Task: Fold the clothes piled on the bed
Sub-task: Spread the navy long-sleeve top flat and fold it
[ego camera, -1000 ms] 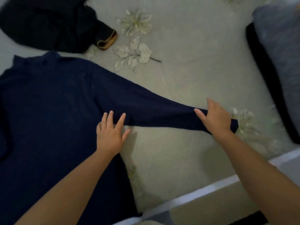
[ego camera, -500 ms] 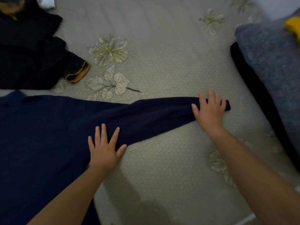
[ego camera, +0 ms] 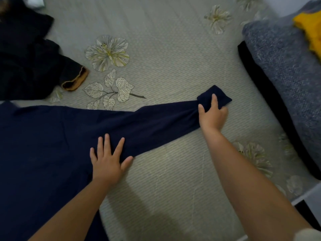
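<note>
Navy long-sleeved top (ego camera: 52, 145) spread flat along the left side of the bed (ego camera: 173, 58), its sleeve (ego camera: 156, 122) stretched out toward the right edge. Judged light, soft and limp; no stiffness to hold a crease unaided, likely to sag if lifted by one point. Best taken at the cuff and at the shoulder seam. Left hand (ego camera: 108, 162) flat, fingers straight and spread, pressing the cloth where sleeve meets body; nothing gripped. Right hand (ego camera: 212, 115) at the sleeve end, thumb and fingers curled round the cuff, cloth bunched under them. Dark garments (ego camera: 29, 63) heaped at the far left corner, not yet folded. Grey blanket (ego camera: 286, 66) along the right edge, yellow cloth (ego camera: 311, 32) on it.
</note>
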{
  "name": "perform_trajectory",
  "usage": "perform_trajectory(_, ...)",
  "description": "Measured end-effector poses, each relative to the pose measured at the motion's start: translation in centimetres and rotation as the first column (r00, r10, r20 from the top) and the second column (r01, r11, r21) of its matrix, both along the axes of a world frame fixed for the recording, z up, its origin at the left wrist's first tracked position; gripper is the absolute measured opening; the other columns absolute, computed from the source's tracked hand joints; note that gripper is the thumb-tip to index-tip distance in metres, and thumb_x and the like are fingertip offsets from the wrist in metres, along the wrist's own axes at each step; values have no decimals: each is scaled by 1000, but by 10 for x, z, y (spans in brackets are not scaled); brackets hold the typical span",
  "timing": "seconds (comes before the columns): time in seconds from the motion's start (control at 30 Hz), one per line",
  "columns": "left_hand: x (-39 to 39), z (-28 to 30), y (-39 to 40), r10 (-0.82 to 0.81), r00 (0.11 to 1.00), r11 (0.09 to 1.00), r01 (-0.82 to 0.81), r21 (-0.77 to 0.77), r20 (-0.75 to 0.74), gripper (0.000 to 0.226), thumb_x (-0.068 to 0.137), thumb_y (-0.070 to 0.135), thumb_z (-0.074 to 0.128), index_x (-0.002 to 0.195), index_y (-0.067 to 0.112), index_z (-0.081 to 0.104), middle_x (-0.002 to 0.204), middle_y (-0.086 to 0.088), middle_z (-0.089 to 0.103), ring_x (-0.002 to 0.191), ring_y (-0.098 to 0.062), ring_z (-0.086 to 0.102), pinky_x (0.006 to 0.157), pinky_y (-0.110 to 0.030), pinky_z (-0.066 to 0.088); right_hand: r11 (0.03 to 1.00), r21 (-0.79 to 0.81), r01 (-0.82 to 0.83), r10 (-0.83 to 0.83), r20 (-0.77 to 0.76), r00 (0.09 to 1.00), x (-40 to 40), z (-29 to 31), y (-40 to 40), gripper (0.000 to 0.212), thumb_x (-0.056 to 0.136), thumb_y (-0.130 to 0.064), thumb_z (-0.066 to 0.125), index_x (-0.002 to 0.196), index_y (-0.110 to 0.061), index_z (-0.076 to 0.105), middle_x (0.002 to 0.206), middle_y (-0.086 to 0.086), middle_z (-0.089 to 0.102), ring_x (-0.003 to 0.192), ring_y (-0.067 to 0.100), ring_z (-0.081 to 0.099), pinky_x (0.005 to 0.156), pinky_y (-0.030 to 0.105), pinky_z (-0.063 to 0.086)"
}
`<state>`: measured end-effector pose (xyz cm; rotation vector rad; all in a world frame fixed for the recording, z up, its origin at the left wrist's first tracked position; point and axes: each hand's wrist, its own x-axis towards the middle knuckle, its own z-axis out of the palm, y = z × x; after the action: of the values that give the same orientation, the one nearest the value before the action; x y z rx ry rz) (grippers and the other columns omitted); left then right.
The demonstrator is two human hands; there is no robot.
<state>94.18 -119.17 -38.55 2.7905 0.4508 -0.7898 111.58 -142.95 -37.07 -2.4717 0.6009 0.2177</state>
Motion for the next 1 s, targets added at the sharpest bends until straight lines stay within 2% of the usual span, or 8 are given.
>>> perform_trajectory(0.13,-3,4,10,31,996,995,-23,-100,81,107,40,83,-36,131,29,-19,154,-7,-15,137,-15,-23,112,-43,-12,988,133,-74,62,92,994,0,4,4,54,94,-13,50,143,-16,29,139,14,34,124,24,40,99,19,28)
perform_trajectory(0.23,-16,9,28,92,983,988,-70,-136,161,105,48,85,-29,135,28,-12,155,-7,-8,131,-8,-22,112,-40,-11,976,134,-171,140,216,966,-20,16,22,52,93,-9,50,141,-10,32,141,14,35,129,23,36,94,9,21)
perform_trajectory(0.37,-57,19,75,261,942,964,-243,-109,211,95,65,73,-3,145,22,10,155,-12,1,142,-21,-9,113,-44,-5,941,203,-271,198,320,927,-51,48,85,58,92,-12,52,143,-8,25,149,13,24,137,21,25,96,5,12)
perform_trajectory(0.57,-172,42,183,488,846,868,-496,-19,213,90,72,67,7,144,16,24,153,-18,13,143,-30,4,113,-51,4,780,229,-582,449,442,776,-131,91,239,65,90,-11,56,143,-6,20,150,20,17,140,24,14,87,-13,-1)
perform_trajectory(0.7,-256,47,260,505,842,850,-523,64,189,102,73,78,-10,141,16,34,148,-21,25,140,-35,16,109,-56,11,635,251,-730,600,436,671,-201,95,350,66,91,-13,55,144,-11,16,152,17,14,141,23,11,96,-1,2)
perform_trajectory(0.87,-321,31,340,414,907,899,-421,123,80,71,90,62,6,127,20,50,125,-29,52,115,-45,48,81,-64,42,470,181,-864,786,360,502,-278,65,463,65,93,-11,51,145,-13,11,153,13,9,138,12,10,96,-1,0)
perform_trajectory(0.93,-331,18,356,373,914,914,-391,104,158,59,90,58,18,127,20,43,119,-30,55,102,-47,57,71,-58,49,338,62,-939,898,276,342,-304,41,491,64,90,-5,52,145,-12,19,153,12,13,136,18,22,105,14,16)
perform_trajectory(1.0,-336,11,368,386,869,905,-422,55,310,53,82,47,33,127,19,41,103,-29,60,81,-44,62,60,-51,51,198,-65,-978,976,101,191,-326,15,503,64,83,0,57,141,-10,32,151,11,24,123,30,40,99,39,38)
